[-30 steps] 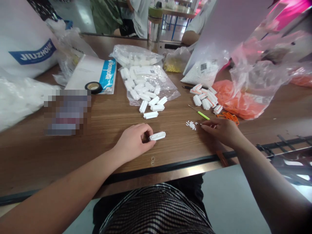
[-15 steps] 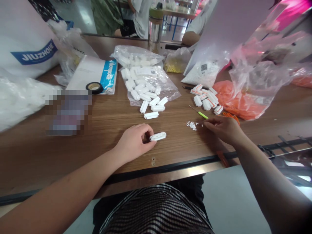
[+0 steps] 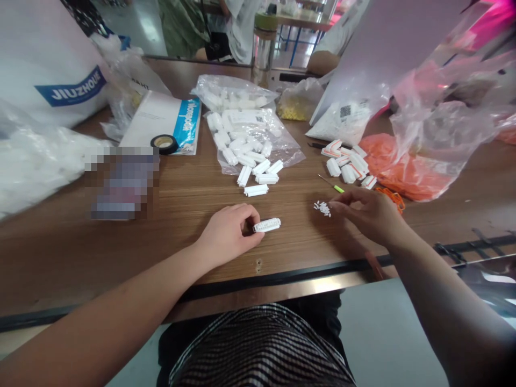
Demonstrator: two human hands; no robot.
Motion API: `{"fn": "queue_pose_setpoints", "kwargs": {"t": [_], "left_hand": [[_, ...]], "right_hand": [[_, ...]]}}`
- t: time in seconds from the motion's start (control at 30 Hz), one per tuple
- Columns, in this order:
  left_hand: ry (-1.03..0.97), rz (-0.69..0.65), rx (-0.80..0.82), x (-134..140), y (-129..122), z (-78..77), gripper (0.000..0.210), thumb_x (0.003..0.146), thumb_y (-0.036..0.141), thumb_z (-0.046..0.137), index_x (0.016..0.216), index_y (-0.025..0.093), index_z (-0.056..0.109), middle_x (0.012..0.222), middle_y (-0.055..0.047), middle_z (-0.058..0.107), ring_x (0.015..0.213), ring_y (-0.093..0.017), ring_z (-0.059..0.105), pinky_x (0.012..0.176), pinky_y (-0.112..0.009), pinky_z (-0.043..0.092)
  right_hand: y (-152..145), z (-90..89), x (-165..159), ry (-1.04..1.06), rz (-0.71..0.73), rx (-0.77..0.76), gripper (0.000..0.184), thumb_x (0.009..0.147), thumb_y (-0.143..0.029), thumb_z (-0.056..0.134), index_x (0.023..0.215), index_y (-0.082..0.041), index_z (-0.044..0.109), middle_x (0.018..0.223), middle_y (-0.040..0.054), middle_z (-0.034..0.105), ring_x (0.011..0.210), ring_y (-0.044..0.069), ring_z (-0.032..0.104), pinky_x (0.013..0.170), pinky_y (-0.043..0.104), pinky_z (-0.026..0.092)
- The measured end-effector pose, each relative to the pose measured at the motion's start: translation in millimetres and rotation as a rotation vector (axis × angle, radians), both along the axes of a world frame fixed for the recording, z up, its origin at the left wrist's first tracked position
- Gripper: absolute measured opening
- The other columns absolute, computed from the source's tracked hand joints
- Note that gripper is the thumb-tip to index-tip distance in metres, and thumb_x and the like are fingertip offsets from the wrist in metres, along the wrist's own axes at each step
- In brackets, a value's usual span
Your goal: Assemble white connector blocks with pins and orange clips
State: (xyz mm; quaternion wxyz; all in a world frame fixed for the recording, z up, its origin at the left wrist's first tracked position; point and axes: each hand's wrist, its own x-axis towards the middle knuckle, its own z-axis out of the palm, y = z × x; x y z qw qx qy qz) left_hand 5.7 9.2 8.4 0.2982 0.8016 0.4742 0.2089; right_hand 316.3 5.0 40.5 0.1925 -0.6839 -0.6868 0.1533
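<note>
My left hand [image 3: 228, 234] pinches one end of a white plastic connector housing [image 3: 267, 225] between thumb and fingers. A row of small cavities shows along the housing's upper face, and it is held low over the table. My right hand [image 3: 371, 215] has thumb and fingertips drawn together at the right edge of a small pile of tiny white pins [image 3: 322, 208]. Whether a pin sits between those fingertips is too small to tell. Just beyond the right hand lies a thin tool with a green handle [image 3: 338, 188], partly hidden by the fingers.
Several white housings [image 3: 256, 190] lie before an open clear bag [image 3: 290, 145]. White pieces with orange stripes [image 3: 350, 164] are heaped beside an orange-filled bag [image 3: 419, 172]. Black tape [image 3: 164, 143] rests on a white-and-blue packet [image 3: 149, 115]. A bottle [image 3: 264, 48] stands behind; people sit beyond.
My right fingertips have moved left, up against the pile of pins. My left hand keeps its hold on the housing. The whole view has shifted slightly.
</note>
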Motion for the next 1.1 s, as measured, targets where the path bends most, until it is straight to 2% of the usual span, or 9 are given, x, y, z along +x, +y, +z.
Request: {"fn": "queue_pose_setpoints", "kwargs": {"t": [0.07, 0.17, 0.33, 0.4, 0.5, 0.63, 0.87, 1.0, 1.1], "left_hand": [[-0.004, 0.006, -0.010, 0.0, 0.1, -0.7, 0.011, 0.076, 0.029, 0.067, 0.079, 0.021, 0.061, 0.067, 0.002, 0.056, 0.063, -0.014, 0.050, 0.062, -0.028, 0.037], [-0.009, 0.008, -0.016, -0.1, 0.2, -0.9, 0.012, 0.076, 0.030, 0.067, 0.079, 0.021, 0.061, 0.067, 0.002, 0.055, 0.062, -0.014, 0.049, 0.062, -0.029, 0.036], [-0.015, -0.005, -0.007, -0.2, 0.4, 1.9, 0.012, 0.076, 0.029, 0.067, 0.079, 0.021, 0.060, 0.068, 0.002, 0.055, 0.064, -0.014, 0.050, 0.062, -0.029, 0.037], [-0.012, -0.010, -0.007, 0.0, 0.4, 2.8, 0.012, 0.075, 0.029, 0.067, 0.079, 0.021, 0.060, 0.069, 0.002, 0.055, 0.064, -0.014, 0.050, 0.063, -0.029, 0.037], [-0.015, 0.003, -0.009, 0.8, 0.0, 1.8, 0.012, 0.075, 0.029, 0.068, 0.079, 0.021, 0.060, 0.068, 0.002, 0.054, 0.064, -0.014, 0.049, 0.062, -0.029, 0.037], [-0.040, 0.020, -0.006, 1.1, 0.9, -1.9, 0.011, 0.075, 0.027, 0.069, 0.080, 0.021, 0.060, 0.070, 0.003, 0.055, 0.064, -0.013, 0.049, 0.062, -0.028, 0.036], [-0.075, 0.011, 0.006, -4.2, 10.7, -0.2, 0.011, 0.074, 0.021, 0.069, 0.079, 0.020, 0.059, 0.075, 0.003, 0.056, 0.064, -0.012, 0.049, 0.062, -0.027, 0.038], [-0.072, -0.006, -0.003, -7.8, 15.3, -2.7, 0.012, 0.074, 0.024, 0.070, 0.081, 0.021, 0.060, 0.074, 0.003, 0.057, 0.063, -0.012, 0.050, 0.061, -0.027, 0.040], [-0.099, -0.015, -0.006, -9.2, 16.1, -4.0, 0.015, 0.073, 0.024, 0.072, 0.082, 0.020, 0.061, 0.073, 0.004, 0.058, 0.063, -0.011, 0.050, 0.061, -0.027, 0.040]], "right_hand": [[-2.0, 4.3, -25.9, 0.126, 0.149, 0.030, 0.021, 0.083, -0.040, 0.064, 0.080, -0.021, 0.070, 0.081, 0.0022, 0.071, 0.074, 0.016, 0.064, 0.071, 0.029, 0.046], [0.9, 6.1, -53.4, 0.179, 0.335, 0.048, 0.017, 0.085, -0.035, 0.062, 0.079, -0.020, 0.068, 0.081, 0.0025, 0.069, 0.076, 0.015, 0.062, 0.072, 0.028, 0.046], [15.2, 2.8, -50.0, 0.107, 0.197, 0.117, 0.016, 0.083, -0.034, 0.063, 0.078, -0.020, 0.068, 0.080, 0.0019, 0.069, 0.073, 0.016, 0.061, 0.068, 0.028, 0.045], [14.3, 1.0, -46.2, 0.089, 0.201, 0.111, 0.017, 0.084, -0.035, 0.063, 0.078, -0.021, 0.069, 0.081, 0.0024, 0.070, 0.074, 0.016, 0.062, 0.068, 0.028, 0.045], [1.1, -1.6, -54.4, 0.079, 0.375, 0.107, 0.018, 0.088, -0.034, 0.061, 0.079, -0.021, 0.071, 0.078, 0.0025, 0.069, 0.074, 0.016, 0.062, 0.075, 0.032, 0.045], [-24.1, -2.8, -87.5, 0.092, 0.672, 0.065, 0.017, 0.092, -0.027, 0.057, 0.091, -0.022, 0.073, 0.086, 0.0031, 0.070, 0.083, 0.016, 0.062, 0.083, 0.035, 0.043], [-38.9, -7.8, -155.6, 0.181, 0.989, -0.064, 0.022, 0.096, -0.021, 0.051, 0.097, -0.017, 0.072, 0.090, 0.0053, 0.070, 0.082, 0.015, 0.063, 0.076, 0.030, 0.048], [-36.4, -18.0, -187.6, 0.150, 1.107, 0.033, 0.026, 0.097, -0.020, 0.046, 0.104, -0.017, 0.071, 0.091, 0.0064, 0.072, 0.084, 0.017, 0.063, 0.078, 0.033, 0.048], [-35.5, -26.4, -200.8, 0.043, 1.195, 0.111, 0.026, 0.097, -0.020, 0.046, 0.101, -0.018, 0.072, 0.086, 0.0055, 0.070, 0.078, 0.016, 0.061, 0.072, 0.032, 0.045]]}}
